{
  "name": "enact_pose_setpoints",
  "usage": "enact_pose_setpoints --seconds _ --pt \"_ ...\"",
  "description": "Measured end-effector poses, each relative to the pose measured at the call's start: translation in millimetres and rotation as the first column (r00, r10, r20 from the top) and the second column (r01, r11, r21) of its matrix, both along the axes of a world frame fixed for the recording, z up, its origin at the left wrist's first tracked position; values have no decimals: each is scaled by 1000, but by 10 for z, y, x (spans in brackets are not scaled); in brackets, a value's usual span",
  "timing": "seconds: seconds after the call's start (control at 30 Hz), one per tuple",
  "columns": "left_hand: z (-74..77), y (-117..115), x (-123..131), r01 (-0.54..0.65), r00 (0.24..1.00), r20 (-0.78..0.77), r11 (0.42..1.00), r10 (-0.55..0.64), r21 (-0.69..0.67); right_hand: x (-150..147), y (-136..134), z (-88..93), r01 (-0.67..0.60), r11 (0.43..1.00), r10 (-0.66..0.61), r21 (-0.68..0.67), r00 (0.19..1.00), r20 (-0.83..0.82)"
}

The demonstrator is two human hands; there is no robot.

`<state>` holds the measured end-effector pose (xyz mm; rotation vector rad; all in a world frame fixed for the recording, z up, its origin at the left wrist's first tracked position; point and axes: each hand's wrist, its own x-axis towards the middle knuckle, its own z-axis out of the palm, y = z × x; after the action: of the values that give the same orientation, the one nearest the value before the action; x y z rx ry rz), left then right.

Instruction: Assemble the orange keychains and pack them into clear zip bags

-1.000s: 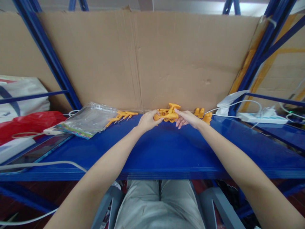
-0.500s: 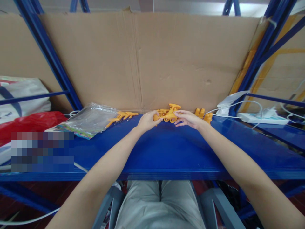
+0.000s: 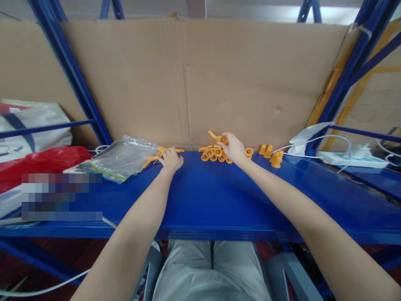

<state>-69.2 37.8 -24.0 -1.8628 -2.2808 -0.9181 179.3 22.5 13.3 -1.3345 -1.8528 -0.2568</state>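
Holding an orange-yellow plastic piece (image 3: 215,135) in a closed right hand (image 3: 234,146), a seated person is working at a blue counter (image 3: 216,196) before a cardboard panel (image 3: 238,83). The piece is showing a round end by the fingers, its narrow shaft tilting up to the left. Just below, similar round-ended pieces (image 3: 209,155) are lying in a close, stacked cluster, openings facing the person; whether the held piece is touching them is unclear. The left hand (image 3: 171,159) is hanging partly open, fingers apart, over slim yellow pieces (image 3: 152,159); whether it is gripping any cannot be told. A clear plastic bag (image 3: 122,156) is lying beside these, on the left. Upright yellow caps (image 3: 276,159) are standing to the right of the cluster.

The right hand is sitting so near the cluster that a dipping wrist could be nudging round pieces loose and setting them rolling. The slim pieces are lying crossed against the bag, so lifting one could be dragging its neighbours. A right arm swinging outward could be toppling the caps.
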Motion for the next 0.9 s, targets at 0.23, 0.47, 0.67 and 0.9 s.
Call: enact_pose_setpoints --seconds 0.23,0.47,0.67,0.9 --pt "-64 68 -71 -36 999 -12 985 34 -170 -333 25 -55 134 989 -81 -59 835 544" --pt "-71 72 -90 -36 999 -5 987 36 -157 -287 92 -99 102 985 -13 -142 854 520" --pt "-63 42 -81 -93 996 -25 981 91 -169 -209 70 -80 81 982 22 -169 846 532" --pt "-51 39 -53 -147 988 -60 976 139 -159 -257 121 -73 51 973 70 -226 865 497"
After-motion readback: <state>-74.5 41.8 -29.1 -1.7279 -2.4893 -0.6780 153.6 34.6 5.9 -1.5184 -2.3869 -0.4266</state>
